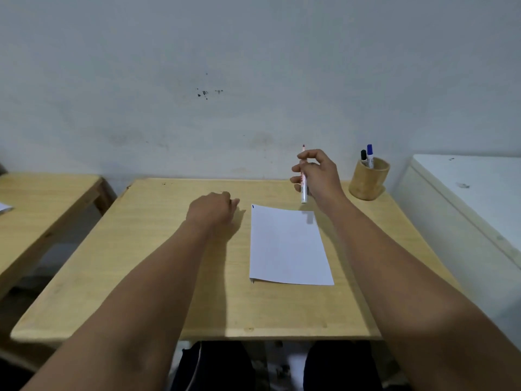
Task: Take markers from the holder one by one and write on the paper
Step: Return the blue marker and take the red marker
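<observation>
My right hand grips a white marker with red print, held nearly upright above the far edge of the white paper, its dark red tip pointing up. The paper lies flat on the wooden table and bears a small blue mark at its far left corner. A round wooden holder stands at the table's far right corner with a black marker and a blue marker in it. My left hand rests on the table left of the paper, fingers curled; what it holds is hidden.
A second wooden table stands to the left with a gap between. A white cabinet or appliance sits close on the right. A pale wall runs right behind the table. My dark-clothed knees show below the front edge.
</observation>
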A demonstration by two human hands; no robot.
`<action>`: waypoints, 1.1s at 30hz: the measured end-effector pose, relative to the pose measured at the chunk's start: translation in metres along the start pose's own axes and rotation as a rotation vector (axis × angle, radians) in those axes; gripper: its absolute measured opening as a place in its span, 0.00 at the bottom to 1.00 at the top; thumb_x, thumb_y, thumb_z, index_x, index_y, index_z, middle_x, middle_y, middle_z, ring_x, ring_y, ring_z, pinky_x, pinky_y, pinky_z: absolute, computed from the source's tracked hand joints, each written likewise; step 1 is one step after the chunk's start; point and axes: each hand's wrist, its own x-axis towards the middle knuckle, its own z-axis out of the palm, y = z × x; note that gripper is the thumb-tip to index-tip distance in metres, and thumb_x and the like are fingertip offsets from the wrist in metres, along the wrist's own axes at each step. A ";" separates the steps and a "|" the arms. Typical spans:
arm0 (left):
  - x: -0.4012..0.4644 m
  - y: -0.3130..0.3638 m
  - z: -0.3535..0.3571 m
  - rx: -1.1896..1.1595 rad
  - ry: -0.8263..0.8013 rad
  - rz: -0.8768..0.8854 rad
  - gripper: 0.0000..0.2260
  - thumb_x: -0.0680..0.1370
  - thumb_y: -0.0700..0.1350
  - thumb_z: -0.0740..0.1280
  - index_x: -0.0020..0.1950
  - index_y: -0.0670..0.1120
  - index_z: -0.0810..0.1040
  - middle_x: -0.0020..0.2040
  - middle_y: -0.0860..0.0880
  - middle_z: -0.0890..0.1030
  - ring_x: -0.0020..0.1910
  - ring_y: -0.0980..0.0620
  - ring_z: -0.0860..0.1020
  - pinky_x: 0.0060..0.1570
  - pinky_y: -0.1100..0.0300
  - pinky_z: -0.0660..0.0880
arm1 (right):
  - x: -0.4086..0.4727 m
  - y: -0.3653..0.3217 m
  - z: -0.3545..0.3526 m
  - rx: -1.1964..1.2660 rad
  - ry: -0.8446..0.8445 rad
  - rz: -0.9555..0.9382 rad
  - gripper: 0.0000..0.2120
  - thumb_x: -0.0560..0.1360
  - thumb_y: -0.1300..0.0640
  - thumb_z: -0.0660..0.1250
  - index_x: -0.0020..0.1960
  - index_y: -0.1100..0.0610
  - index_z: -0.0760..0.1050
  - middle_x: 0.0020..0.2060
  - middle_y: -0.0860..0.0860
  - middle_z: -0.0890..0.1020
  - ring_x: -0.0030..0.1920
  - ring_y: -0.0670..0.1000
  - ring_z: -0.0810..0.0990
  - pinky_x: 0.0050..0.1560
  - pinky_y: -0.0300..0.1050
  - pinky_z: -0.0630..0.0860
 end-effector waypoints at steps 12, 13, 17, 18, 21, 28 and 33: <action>-0.017 -0.001 0.012 0.081 0.037 -0.003 0.18 0.82 0.60 0.55 0.55 0.46 0.72 0.44 0.48 0.82 0.42 0.42 0.81 0.38 0.54 0.69 | -0.002 -0.005 -0.014 0.146 0.004 0.055 0.09 0.87 0.60 0.63 0.59 0.55 0.82 0.46 0.56 0.84 0.33 0.52 0.83 0.32 0.44 0.75; -0.019 0.000 0.008 0.048 0.057 -0.024 0.19 0.81 0.61 0.56 0.56 0.46 0.71 0.45 0.48 0.81 0.43 0.42 0.81 0.38 0.53 0.69 | -0.004 -0.007 -0.015 0.143 0.006 0.057 0.09 0.87 0.60 0.62 0.60 0.55 0.82 0.46 0.56 0.84 0.34 0.52 0.83 0.33 0.44 0.75; -0.029 0.003 -0.007 -0.116 0.218 0.083 0.13 0.81 0.56 0.62 0.55 0.47 0.75 0.48 0.51 0.80 0.49 0.45 0.78 0.38 0.54 0.69 | -0.015 -0.018 -0.016 0.223 -0.006 0.114 0.16 0.85 0.64 0.59 0.62 0.54 0.84 0.49 0.56 0.89 0.38 0.53 0.87 0.37 0.45 0.78; -0.035 0.005 -0.009 -0.181 0.242 0.165 0.10 0.80 0.53 0.63 0.56 0.48 0.76 0.49 0.52 0.80 0.50 0.46 0.77 0.38 0.54 0.71 | -0.018 -0.018 -0.015 0.248 -0.013 0.129 0.17 0.84 0.66 0.58 0.61 0.53 0.84 0.50 0.56 0.89 0.40 0.54 0.87 0.39 0.45 0.78; -0.057 0.011 -0.006 -0.231 0.208 0.413 0.17 0.77 0.52 0.61 0.62 0.51 0.81 0.57 0.54 0.84 0.54 0.46 0.77 0.45 0.52 0.78 | -0.027 -0.014 -0.009 0.272 -0.061 0.123 0.16 0.83 0.68 0.61 0.60 0.53 0.82 0.50 0.54 0.90 0.43 0.52 0.88 0.42 0.44 0.78; -0.080 0.006 0.004 -0.178 0.123 0.485 0.15 0.79 0.56 0.64 0.53 0.51 0.86 0.58 0.54 0.86 0.57 0.49 0.82 0.54 0.52 0.78 | -0.041 0.002 0.012 0.183 -0.101 0.096 0.09 0.82 0.52 0.74 0.59 0.53 0.81 0.44 0.52 0.88 0.39 0.50 0.87 0.41 0.43 0.78; -0.089 0.000 0.005 -0.104 0.017 0.436 0.23 0.77 0.66 0.60 0.56 0.51 0.82 0.61 0.55 0.83 0.61 0.48 0.79 0.54 0.50 0.77 | -0.039 0.009 0.033 0.093 -0.091 0.130 0.18 0.85 0.42 0.65 0.59 0.54 0.85 0.39 0.52 0.87 0.33 0.50 0.83 0.36 0.42 0.76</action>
